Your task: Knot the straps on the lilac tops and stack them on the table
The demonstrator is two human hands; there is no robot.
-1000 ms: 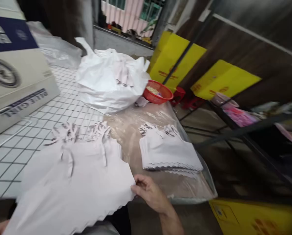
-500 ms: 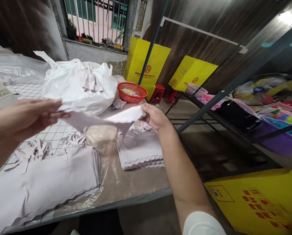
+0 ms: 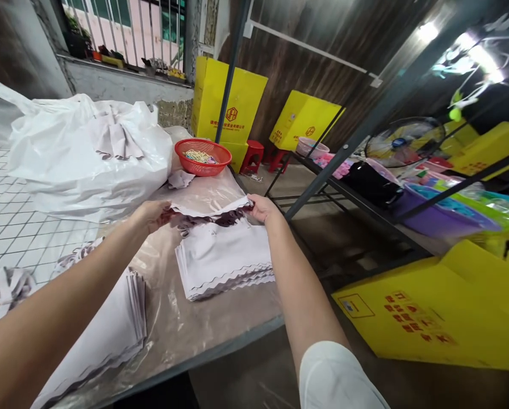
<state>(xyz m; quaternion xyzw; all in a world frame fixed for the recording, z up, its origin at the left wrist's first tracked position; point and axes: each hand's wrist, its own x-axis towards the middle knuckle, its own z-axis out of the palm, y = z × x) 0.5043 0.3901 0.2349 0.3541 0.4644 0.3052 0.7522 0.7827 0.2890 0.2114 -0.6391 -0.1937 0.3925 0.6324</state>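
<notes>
My left hand point(image 3: 153, 213) and my right hand point(image 3: 261, 208) each pinch one end of a thin white bag point(image 3: 212, 207), held stretched just above the far end of a neat stack of white bags point(image 3: 224, 258). That stack has a wavy cut edge facing me. A second, wider stack of white bags point(image 3: 105, 335) lies to the left under my left forearm. Both stacks rest on a table covered in clear plastic sheet point(image 3: 182, 335).
A big white plastic sack point(image 3: 84, 159) full of bags sits at the back left. A red basket point(image 3: 202, 156) stands behind the stacks. Yellow boxes point(image 3: 425, 312), red stools point(image 3: 254, 156), a metal rack with tubs point(image 3: 433, 210) and a fan point(image 3: 403, 139) fill the right side.
Both hands carried the single bag from the left stack over to the right stack and lowered it. The view swung to the right.
</notes>
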